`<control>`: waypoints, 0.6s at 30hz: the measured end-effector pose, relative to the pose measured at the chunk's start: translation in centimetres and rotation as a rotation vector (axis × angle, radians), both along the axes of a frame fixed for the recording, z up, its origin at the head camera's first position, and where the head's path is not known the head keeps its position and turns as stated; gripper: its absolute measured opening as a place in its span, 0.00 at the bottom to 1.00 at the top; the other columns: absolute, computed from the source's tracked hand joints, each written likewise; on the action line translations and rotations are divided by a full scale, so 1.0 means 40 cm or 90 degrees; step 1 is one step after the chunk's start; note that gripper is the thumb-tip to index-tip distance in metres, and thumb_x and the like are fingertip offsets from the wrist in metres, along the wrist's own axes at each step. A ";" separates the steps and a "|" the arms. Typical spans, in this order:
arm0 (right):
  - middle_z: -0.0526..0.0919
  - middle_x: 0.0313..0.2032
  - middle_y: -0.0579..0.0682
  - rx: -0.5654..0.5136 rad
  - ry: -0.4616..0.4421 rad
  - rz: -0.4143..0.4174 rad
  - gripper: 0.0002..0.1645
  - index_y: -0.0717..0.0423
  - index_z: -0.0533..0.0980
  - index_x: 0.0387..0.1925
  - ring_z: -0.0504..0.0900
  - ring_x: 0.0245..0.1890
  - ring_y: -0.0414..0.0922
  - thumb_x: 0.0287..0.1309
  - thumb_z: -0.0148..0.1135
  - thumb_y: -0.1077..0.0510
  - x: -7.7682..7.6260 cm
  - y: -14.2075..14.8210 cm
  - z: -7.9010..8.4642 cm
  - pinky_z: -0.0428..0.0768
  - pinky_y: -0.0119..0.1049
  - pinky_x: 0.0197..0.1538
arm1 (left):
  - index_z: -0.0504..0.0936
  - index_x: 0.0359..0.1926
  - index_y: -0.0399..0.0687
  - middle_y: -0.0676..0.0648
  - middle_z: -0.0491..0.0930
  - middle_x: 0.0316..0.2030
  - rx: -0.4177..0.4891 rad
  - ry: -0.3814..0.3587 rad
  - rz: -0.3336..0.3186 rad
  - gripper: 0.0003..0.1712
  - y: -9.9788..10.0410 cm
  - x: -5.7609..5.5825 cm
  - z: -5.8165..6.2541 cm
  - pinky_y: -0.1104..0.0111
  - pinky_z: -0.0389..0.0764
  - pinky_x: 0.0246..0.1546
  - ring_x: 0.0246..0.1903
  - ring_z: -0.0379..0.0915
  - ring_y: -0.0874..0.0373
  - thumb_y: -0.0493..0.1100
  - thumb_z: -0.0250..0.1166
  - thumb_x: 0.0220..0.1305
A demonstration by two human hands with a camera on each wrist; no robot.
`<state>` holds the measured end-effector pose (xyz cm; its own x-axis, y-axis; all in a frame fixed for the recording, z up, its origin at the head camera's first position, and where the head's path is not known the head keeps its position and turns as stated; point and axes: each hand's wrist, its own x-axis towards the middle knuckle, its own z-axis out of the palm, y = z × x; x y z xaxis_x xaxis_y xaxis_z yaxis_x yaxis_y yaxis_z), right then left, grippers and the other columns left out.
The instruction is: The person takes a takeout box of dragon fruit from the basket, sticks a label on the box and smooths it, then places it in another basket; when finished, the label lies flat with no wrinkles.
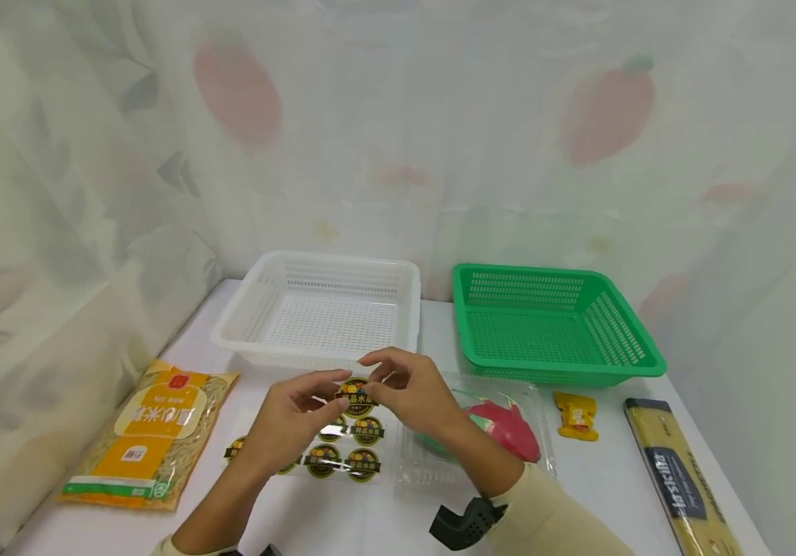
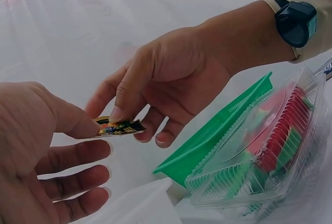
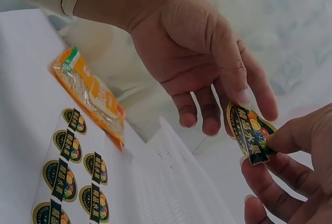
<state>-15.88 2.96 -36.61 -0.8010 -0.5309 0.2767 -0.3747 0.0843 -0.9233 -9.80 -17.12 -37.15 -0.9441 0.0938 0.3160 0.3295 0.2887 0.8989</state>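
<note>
Between both hands, above the table, is a round black and gold label sticker [image 1: 356,396] with a fruit picture and a band of lettering. My left hand [image 1: 289,417] pinches one edge between thumb and forefinger. The opposite edge is pinched by my right hand [image 1: 413,392]; the right wrist view shows its thumb on the sticker [image 3: 252,133]. Below the hands lies a sheet of matching stickers [image 1: 323,461], partly hidden by the left hand. Under the right forearm sits a clear lidded plastic box [image 1: 414,463] with a red and green dragon fruit [image 1: 509,428] inside.
A white basket [image 1: 317,354] and a green basket [image 1: 564,367] stand at the back. An orange noodle bag [image 1: 154,436] lies on the left. On the right are a small yellow packet [image 1: 576,415] and a long pasta pack [image 1: 679,479].
</note>
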 end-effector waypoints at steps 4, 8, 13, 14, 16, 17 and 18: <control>0.81 0.34 0.51 -0.011 -0.044 0.001 0.20 0.52 0.79 0.51 0.83 0.29 0.50 0.58 0.61 0.68 0.005 0.010 0.004 0.80 0.42 0.36 | 0.84 0.51 0.44 0.47 0.83 0.37 0.018 -0.002 -0.026 0.17 0.004 -0.001 -0.001 0.65 0.79 0.28 0.31 0.79 0.49 0.34 0.68 0.59; 0.81 0.35 0.54 -0.031 -0.069 0.000 0.20 0.53 0.78 0.53 0.82 0.30 0.50 0.58 0.62 0.68 0.007 0.021 0.002 0.80 0.45 0.38 | 0.84 0.51 0.44 0.47 0.83 0.40 0.022 -0.006 -0.044 0.18 0.013 -0.003 -0.002 0.66 0.79 0.27 0.32 0.79 0.51 0.34 0.69 0.58; 0.80 0.36 0.56 -0.062 -0.090 0.002 0.19 0.54 0.78 0.52 0.82 0.32 0.51 0.58 0.63 0.68 0.010 0.038 0.005 0.80 0.45 0.40 | 0.84 0.51 0.44 0.47 0.84 0.41 0.028 0.000 -0.060 0.19 0.023 -0.008 -0.005 0.66 0.78 0.24 0.31 0.79 0.50 0.35 0.70 0.57; 0.80 0.36 0.56 -0.069 -0.095 0.002 0.19 0.55 0.78 0.52 0.82 0.32 0.51 0.58 0.63 0.68 0.009 0.041 0.005 0.80 0.44 0.40 | 0.84 0.51 0.43 0.47 0.84 0.41 0.033 0.003 -0.063 0.19 0.025 -0.008 -0.006 0.66 0.78 0.24 0.31 0.80 0.50 0.34 0.70 0.57; 0.80 0.36 0.56 -0.082 -0.104 0.001 0.19 0.56 0.78 0.52 0.82 0.32 0.51 0.58 0.63 0.68 0.009 0.046 0.004 0.80 0.43 0.40 | 0.84 0.51 0.42 0.46 0.84 0.41 0.043 0.008 -0.071 0.19 0.029 -0.010 -0.007 0.66 0.78 0.25 0.31 0.80 0.49 0.34 0.70 0.57; 0.80 0.36 0.57 -0.089 -0.108 0.001 0.19 0.56 0.78 0.52 0.82 0.33 0.51 0.58 0.63 0.68 0.010 0.049 0.004 0.80 0.43 0.40 | 0.84 0.51 0.42 0.46 0.84 0.41 0.049 0.009 -0.074 0.19 0.031 -0.011 -0.008 0.66 0.79 0.25 0.31 0.80 0.48 0.33 0.70 0.57; 0.80 0.36 0.57 -0.097 -0.112 0.000 0.19 0.57 0.78 0.52 0.82 0.33 0.51 0.57 0.64 0.68 0.011 0.051 0.004 0.80 0.43 0.40 | 0.84 0.51 0.41 0.45 0.84 0.40 0.054 0.008 -0.077 0.19 0.033 -0.011 -0.008 0.65 0.79 0.25 0.31 0.80 0.48 0.33 0.69 0.57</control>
